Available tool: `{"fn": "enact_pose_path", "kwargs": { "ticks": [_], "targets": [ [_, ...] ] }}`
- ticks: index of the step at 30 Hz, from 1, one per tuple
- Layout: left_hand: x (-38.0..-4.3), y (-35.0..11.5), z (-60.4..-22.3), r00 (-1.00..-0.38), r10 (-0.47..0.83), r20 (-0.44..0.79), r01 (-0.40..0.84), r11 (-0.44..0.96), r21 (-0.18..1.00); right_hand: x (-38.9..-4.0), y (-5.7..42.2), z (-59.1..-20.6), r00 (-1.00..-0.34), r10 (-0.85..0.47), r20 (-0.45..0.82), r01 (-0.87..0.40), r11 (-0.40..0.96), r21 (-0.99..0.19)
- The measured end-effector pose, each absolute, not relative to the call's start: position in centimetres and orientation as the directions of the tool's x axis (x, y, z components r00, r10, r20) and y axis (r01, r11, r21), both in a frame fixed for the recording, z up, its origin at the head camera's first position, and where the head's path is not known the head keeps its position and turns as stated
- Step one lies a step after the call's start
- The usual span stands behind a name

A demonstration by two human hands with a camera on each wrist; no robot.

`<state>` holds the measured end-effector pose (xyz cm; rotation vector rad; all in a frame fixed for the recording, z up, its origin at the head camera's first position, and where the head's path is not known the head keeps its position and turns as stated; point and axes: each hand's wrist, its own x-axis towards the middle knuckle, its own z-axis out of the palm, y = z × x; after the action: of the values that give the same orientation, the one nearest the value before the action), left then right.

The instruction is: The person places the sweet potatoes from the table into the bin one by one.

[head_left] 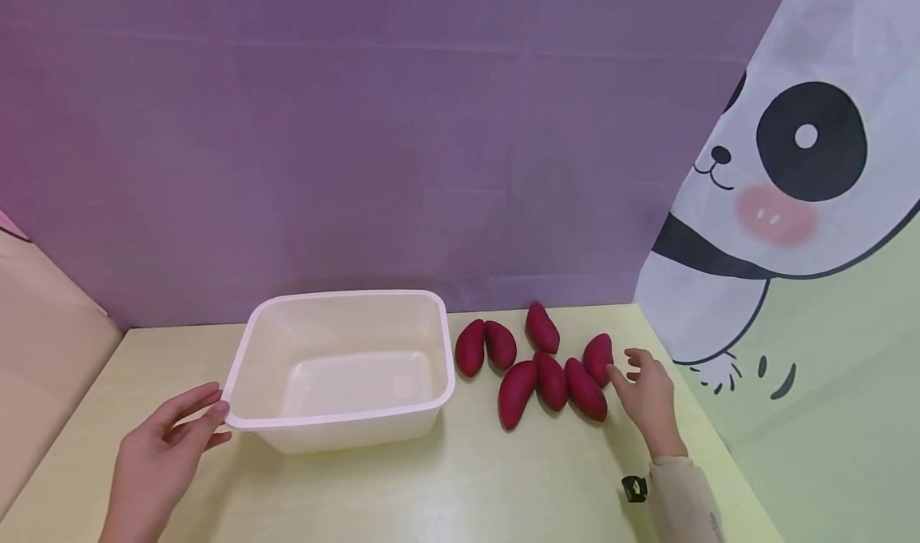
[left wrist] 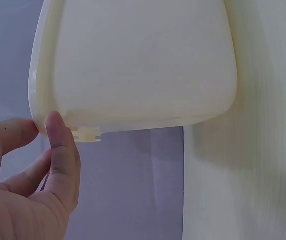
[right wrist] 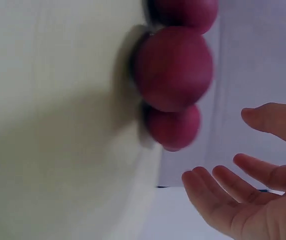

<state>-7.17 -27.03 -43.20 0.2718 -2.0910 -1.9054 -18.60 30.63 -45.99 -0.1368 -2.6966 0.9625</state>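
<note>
A white plastic basin [head_left: 338,419] stands on the table, with nothing in it. My left hand [head_left: 161,455] pinches its near left rim corner between thumb and fingers; the left wrist view shows this grip on the rim [left wrist: 40,85] up close. To the basin's right lie several dark red sweet potatoes [head_left: 551,382] in a loose group. Beside the rightmost sweet potato [head_left: 598,358] is my right hand [head_left: 650,407], fingers spread and holding nothing. From the right wrist, a gap shows between the fingers [right wrist: 198,192] and the sweet potatoes [right wrist: 173,70].
A purple cloth wall [head_left: 359,168] rises behind the pale wooden table [head_left: 503,487]. On the right stands a panel with a panda picture [head_left: 812,231], close to my right hand. A peach-coloured panel [head_left: 43,351] borders the left side.
</note>
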Motion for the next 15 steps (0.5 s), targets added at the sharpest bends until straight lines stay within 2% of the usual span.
{"fn": "enact_pose_path", "kwargs": {
  "ticks": [8,15],
  "targets": [
    [-7.3,-26.9,-43.0,-0.945,-0.323,0.051,0.05,0.012,0.999,-19.6,31.0,-47.5,-0.966,0.259,0.013,0.156,0.622,-0.768],
    [-7.1,-26.9,-43.0,-0.941,-0.336,0.034,0.029,0.02,0.999,-20.5,30.8,-48.3,-0.955,0.286,-0.074,0.222,0.527,-0.82]
  ]
}}
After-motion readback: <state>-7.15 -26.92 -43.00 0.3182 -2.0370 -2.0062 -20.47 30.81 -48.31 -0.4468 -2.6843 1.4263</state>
